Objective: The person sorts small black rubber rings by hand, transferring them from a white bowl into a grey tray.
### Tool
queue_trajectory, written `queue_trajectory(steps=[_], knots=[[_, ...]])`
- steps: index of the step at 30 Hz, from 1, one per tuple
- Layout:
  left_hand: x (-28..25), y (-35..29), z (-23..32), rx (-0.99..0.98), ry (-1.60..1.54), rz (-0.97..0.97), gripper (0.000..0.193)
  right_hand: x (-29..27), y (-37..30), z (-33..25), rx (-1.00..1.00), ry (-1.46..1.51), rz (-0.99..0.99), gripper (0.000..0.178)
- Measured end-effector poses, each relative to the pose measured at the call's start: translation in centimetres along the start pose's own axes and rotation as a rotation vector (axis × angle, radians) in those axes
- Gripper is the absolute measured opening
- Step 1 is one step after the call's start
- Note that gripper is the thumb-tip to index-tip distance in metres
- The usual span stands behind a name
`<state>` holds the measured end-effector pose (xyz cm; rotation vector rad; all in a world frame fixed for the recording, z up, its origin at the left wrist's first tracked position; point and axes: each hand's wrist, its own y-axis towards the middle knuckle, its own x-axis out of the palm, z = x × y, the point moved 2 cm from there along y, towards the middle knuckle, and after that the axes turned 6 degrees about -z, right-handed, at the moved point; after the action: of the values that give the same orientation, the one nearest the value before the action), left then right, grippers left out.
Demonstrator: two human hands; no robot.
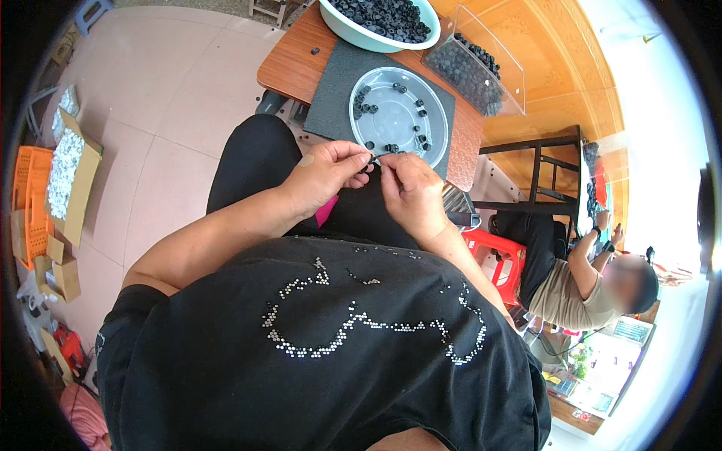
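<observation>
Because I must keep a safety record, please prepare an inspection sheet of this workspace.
Surface: brown table, dark grey mat.
Job's things: small black part; black parts scattered in a clear round tray, more in a pale green basin and clear bin.
Clutter: one loose black piece on the table.
Hands: left hand pinches the small black part; right hand close against it, grip unclear.
Cables: apparently one thin dark cord at right.
Surroundings: seated co-worker, red stool; carton of white pieces and orange crate at left.

Bright light washes out the white wall point(648, 83); fisheye edges curve into black.
</observation>
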<state>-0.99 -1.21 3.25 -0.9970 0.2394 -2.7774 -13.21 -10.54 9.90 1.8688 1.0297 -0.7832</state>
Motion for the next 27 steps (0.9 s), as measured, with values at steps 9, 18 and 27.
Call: queue_trajectory(steps=[9,18,27], knots=[[-0.2,0.2,-0.6,-0.032,-0.095,-0.054,0.021,-0.1,0.3,-0.8,-0.017,-0.068,-0.029,0.009],[0.0,0.0,-0.4,-0.036,-0.093,-0.059,0.022,0.4,-0.5,0.7,0.491,0.525,-0.095,0.007],[0.4,-0.3,-0.1,0.1,0.268,-0.018,0.022,1.3,-0.8,1.7,0.56,0.882,-0.107,0.005]])
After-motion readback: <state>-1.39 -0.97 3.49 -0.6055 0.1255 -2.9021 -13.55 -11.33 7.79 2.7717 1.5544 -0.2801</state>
